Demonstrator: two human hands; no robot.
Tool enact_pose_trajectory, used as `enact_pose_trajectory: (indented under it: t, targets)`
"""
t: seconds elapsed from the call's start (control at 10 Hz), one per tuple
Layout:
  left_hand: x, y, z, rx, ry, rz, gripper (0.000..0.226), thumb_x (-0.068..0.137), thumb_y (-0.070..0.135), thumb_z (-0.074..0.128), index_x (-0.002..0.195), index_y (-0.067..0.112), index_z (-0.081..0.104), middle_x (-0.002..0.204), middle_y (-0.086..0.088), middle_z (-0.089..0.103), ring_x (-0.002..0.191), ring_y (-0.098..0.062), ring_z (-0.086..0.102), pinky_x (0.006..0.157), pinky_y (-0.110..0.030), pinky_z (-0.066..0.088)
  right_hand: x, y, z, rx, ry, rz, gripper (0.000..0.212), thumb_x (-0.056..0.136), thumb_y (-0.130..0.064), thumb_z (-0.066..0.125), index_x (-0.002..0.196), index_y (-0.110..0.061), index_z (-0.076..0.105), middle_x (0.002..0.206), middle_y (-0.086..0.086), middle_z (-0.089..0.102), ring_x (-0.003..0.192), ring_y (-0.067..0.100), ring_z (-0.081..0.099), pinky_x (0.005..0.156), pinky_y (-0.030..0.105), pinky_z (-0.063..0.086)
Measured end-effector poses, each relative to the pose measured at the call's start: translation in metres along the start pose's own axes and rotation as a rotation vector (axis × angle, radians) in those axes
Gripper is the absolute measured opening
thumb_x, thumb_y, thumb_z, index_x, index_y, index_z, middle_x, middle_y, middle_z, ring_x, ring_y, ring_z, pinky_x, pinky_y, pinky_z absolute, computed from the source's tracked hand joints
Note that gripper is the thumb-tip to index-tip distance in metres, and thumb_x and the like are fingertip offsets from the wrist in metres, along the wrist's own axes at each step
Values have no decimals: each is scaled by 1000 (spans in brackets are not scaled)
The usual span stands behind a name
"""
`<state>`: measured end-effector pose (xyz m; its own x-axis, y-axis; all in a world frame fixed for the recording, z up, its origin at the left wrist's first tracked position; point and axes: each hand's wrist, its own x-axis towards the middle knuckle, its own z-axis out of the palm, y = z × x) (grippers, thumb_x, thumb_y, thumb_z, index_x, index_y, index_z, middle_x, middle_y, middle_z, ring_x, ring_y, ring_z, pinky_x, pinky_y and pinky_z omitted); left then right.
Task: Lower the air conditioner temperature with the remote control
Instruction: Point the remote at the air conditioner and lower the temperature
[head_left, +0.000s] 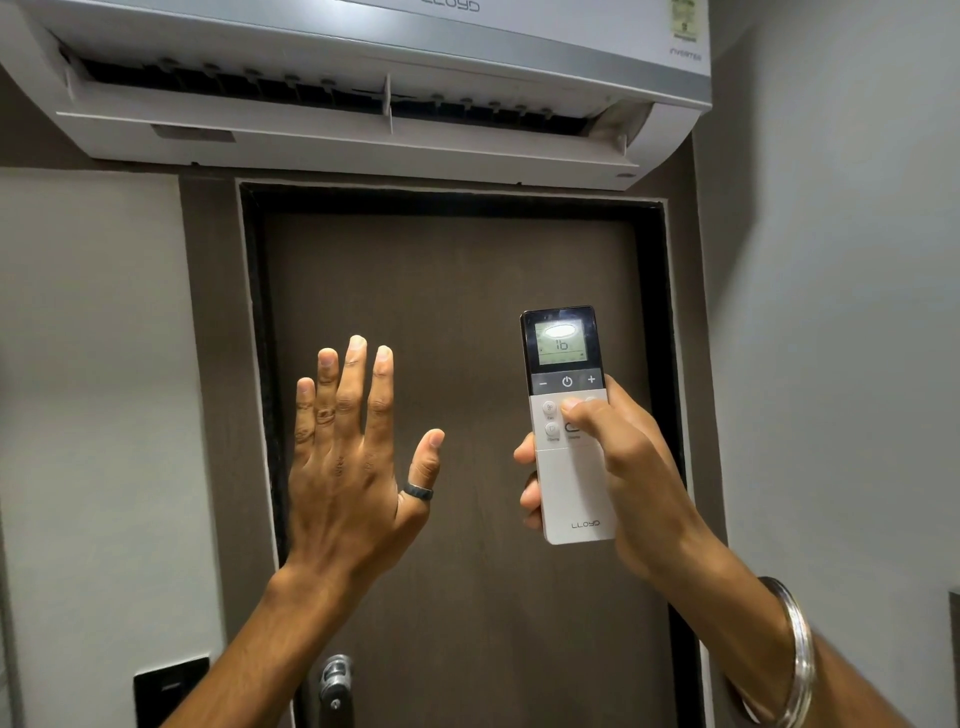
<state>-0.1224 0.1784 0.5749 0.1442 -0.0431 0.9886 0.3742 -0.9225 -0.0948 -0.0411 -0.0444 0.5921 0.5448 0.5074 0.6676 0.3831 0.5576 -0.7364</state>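
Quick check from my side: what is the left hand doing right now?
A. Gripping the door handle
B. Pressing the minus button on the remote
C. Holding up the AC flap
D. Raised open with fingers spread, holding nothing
D: the left hand is raised open and empty in front of the door, apart from the remote, which the right hand holds below the air conditioner.

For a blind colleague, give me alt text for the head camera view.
A right hand holds a white remote control upright, its screen reading 16, thumb on the buttons. The left hand is raised open and empty below a wall air conditioner above a brown door.
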Motion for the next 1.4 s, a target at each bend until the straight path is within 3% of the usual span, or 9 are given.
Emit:
enact_pose_trajectory:
  t: [0.5, 0.8, 1.0, 1.1, 1.3, 1.4]
  targets:
    - [3, 3, 3, 2, -19, -6, 82, 101, 58, 37, 166, 11, 21, 176, -13, 13, 164, -30, 3, 134, -47, 2, 4, 2, -5, -3, 7, -11, 24, 92, -32, 50, 111, -22, 60, 74, 8, 77, 50, 28, 71, 47, 40, 63]
    - [3, 4, 7, 0, -18, -2, 82, 101, 57, 39, 166, 10, 22, 176, -14, 14, 164, -30, 3, 134, -46, 1, 6, -2, -7, 42, -22, 28, 25, 93, -33, 52, 115, -25, 59, 85, 14, 79, 61, 35, 75, 56, 43, 66]
    - [2, 6, 12, 3, -16, 1, 81, 102, 58, 37, 166, 11, 21, 176, -15, 15, 164, -31, 3, 134, -46, 0, 4, -5, -9, 41, -15, 85, 20, 91, -40, 59, 105, -26, 63, 80, 14, 77, 56, 32, 73, 54, 41, 65]
    - [1, 7, 14, 4, -18, 6, 81, 102, 58, 37, 166, 12, 21, 176, -14, 13, 164, -31, 3, 134, -48, 2, 4, -7, -7, 15, 95, 94, 29, 88, -46, 69, 96, -18, 64, 72, 14, 75, 47, 30, 69, 48, 39, 62]
    - [1, 7, 14, 8, -7, 9, 81, 101, 57, 40, 166, 11, 23, 175, -15, 15, 164, -32, 4, 134, -47, 1, 7, -5, -5, -15, 243, 79, 27, 95, -36, 70, 72, -24, 66, 62, 15, 72, 38, 29, 63, 42, 38, 59]
    - [2, 6, 14, 10, -4, 8, 81, 101, 57, 40, 166, 10, 23, 175, -15, 15, 164, -32, 4, 134, -46, 0, 6, -5, -6, -29, 253, 69, 26, 96, -35, 70, 75, -21, 66, 62, 15, 73, 38, 28, 64, 41, 38, 58]
